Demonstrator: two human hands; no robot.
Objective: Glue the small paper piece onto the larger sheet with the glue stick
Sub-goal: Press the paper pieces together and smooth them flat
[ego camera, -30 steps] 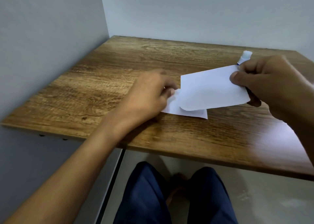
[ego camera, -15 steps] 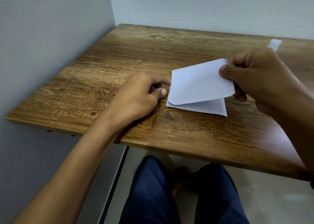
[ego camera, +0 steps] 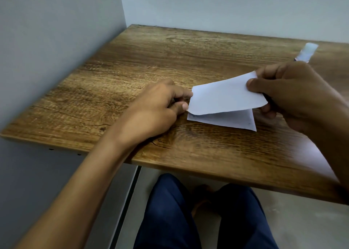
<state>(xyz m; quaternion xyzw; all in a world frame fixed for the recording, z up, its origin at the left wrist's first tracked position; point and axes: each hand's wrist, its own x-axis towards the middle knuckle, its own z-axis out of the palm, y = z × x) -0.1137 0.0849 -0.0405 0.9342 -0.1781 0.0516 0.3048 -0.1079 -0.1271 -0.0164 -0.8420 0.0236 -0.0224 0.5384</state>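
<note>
A white paper piece (ego camera: 224, 97) is raised at its right end, pinched between the thumb and fingers of my right hand (ego camera: 294, 93). That hand also holds the glue stick (ego camera: 306, 53), whose white end sticks out beyond the knuckles. Under the raised piece a second white sheet (ego camera: 232, 121) lies flat on the wooden table (ego camera: 151, 59). My left hand (ego camera: 156, 110) rests on the table with curled fingers. Its forefinger and thumb tips are at the left edge, where the two papers meet.
The table fits into a corner, with grey walls to the left and behind. Its front edge runs just above my knees in dark blue trousers (ego camera: 170, 211). Bare wood lies left of and behind the papers.
My left hand has slipped back from on top of the lower sheet to the papers' left edge. The right hand still holds the upper piece lifted. The view has shifted a little.
</note>
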